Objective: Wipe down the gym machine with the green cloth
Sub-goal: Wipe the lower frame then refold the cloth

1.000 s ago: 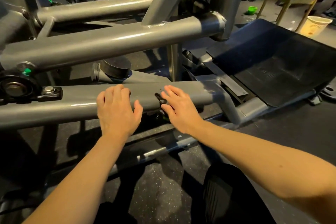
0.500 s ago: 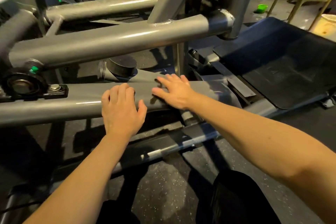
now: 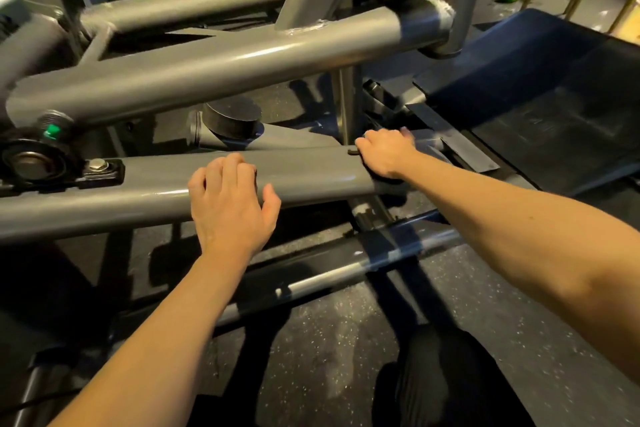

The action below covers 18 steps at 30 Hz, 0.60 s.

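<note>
Gym machine [image 3: 221, 69] — grey tubular frame — is seen across L and centre, w/ footplate [image 3: 554, 107] at R. Lower tube [image 3: 311, 170] is gripped by L hand [image 3: 228, 204], fingers curled over its top, thumb splayed. R hand [image 3: 384, 152], blurred, is laid on same tube's R end. A dark wad [image 3: 386, 178] is glimpsed under its palm — green cloth or not, grasped or not, can't be told.
</note>
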Motion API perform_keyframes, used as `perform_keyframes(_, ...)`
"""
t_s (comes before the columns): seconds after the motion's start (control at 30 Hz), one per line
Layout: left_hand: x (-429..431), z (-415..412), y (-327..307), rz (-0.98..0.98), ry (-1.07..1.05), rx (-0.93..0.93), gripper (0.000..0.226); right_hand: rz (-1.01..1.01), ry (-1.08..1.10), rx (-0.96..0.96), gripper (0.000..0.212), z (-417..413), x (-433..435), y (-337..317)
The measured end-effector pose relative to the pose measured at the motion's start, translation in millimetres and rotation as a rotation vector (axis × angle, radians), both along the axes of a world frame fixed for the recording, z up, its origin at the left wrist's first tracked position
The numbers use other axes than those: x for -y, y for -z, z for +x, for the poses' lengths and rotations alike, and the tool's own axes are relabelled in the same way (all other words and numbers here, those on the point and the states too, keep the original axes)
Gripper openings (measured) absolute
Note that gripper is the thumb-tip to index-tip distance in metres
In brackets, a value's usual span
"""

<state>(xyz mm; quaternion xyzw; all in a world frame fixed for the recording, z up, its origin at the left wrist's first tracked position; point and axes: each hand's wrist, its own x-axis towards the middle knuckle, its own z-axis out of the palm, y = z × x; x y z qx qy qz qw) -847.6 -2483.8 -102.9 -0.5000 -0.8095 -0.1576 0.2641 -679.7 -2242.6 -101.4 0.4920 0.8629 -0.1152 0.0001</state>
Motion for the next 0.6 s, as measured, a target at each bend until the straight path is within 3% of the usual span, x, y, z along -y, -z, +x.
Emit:
perform_keyframes(0.13,-0.5,-0.2,-0.7,-0.012,-0.014,-0.004,0.032,0.221,-0.281,-0.074,0.041,-51.1,59.3,-8.2)
perform_keyframes(0.2,-0.8,-0.1,-0.3,-0.01,-0.015,-0.008,0.032,0.249,-0.35,-0.213,0.044,-62.7,83.7,-3.5)
perform_keyframes(0.37,0.4,1.1,-1.5,0.001,-0.012,-0.01,0.031,0.273,-0.439,-0.387,0.055,-17.6,91.8,28.6)
perform_keyframes(0.43,0.5,2.6,-2.2,0.006,-0.02,0.005,0.032,0.325,-0.403,-0.371,0.059,15.1,74.6,43.5)
perform_keyframes(0.6,-2.6,9.8,-7.4,0.039,-0.066,0.106,0.033,0.285,-0.044,-0.258,0.056,75.1,31.9,60.8)
